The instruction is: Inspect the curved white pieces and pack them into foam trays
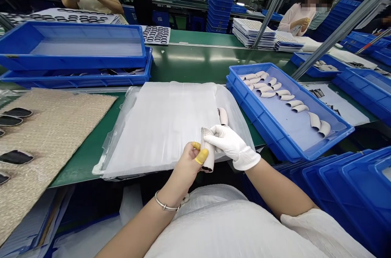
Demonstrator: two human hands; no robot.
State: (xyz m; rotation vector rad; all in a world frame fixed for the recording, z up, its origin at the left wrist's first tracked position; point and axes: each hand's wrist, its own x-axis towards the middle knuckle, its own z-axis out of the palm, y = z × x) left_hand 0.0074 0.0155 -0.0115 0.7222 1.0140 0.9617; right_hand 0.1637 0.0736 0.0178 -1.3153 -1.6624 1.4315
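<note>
Between my two hands, over the near edge of a white foam sheet (171, 115), is a cream curved sleeve-like piece (207, 150) with a dark rim at its lower end. My left hand (194, 158), with yellow finger cots on the thumb and a finger, is closed on its lower left side. My right hand (229, 143), in a white glove, pinches its upper right side. Just beyond the right hand, a similar cream piece (223, 116) lies at the sheet's right edge, partly covered.
A blue tray (269, 125) at the right holds several similar cream pieces. Stacked blue trays (73, 62) stand at the back left. On the left, a speckled board (61, 127) carries dark oval pieces. A slanted metal post (339, 30) crosses the right; co-workers sit across the green bench.
</note>
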